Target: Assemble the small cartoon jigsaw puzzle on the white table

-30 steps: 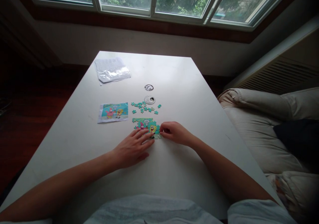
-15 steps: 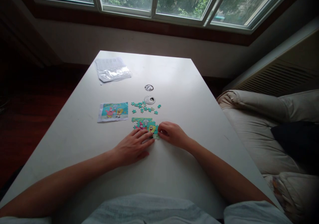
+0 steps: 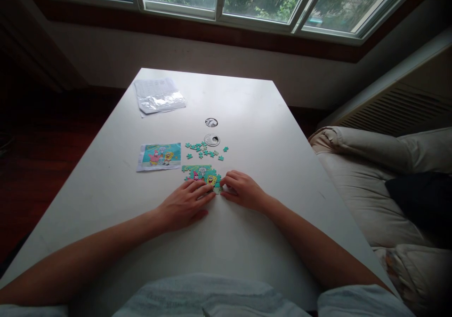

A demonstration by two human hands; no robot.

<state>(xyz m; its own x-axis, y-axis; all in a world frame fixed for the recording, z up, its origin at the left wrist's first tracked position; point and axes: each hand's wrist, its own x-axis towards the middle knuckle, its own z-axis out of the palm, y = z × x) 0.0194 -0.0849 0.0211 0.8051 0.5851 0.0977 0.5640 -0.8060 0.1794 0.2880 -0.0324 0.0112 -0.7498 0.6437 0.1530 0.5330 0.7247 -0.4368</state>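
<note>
A partly assembled jigsaw puzzle [image 3: 201, 172] with cartoon figures on a turquoise ground lies flat on the white table. My left hand [image 3: 184, 204] rests over its lower edge, fingers stretched out and lying flat; they hide part of the bottom row. At the right edge of the puzzle is my right hand [image 3: 243, 190], its fingers curled and pressed on the border pieces, thumb low and forefinger above. Several loose turquoise jigsaw pieces [image 3: 206, 153] lie scattered just beyond the puzzle. Left of them sits a reference picture [image 3: 161, 156] showing the same figures.
A clear plastic bag with papers [image 3: 159, 96] lies at the table's far left. Two round openings [image 3: 212, 140] are set in the tabletop beyond the loose pieces. A cushioned beige sofa [image 3: 356, 185] stands along the right side of the table [image 3: 247, 105].
The puzzle has slid a little to the left, with both hands moving along. My right thumb and forefinger have spread slightly along its right edge. The loose pieces have stayed put.
</note>
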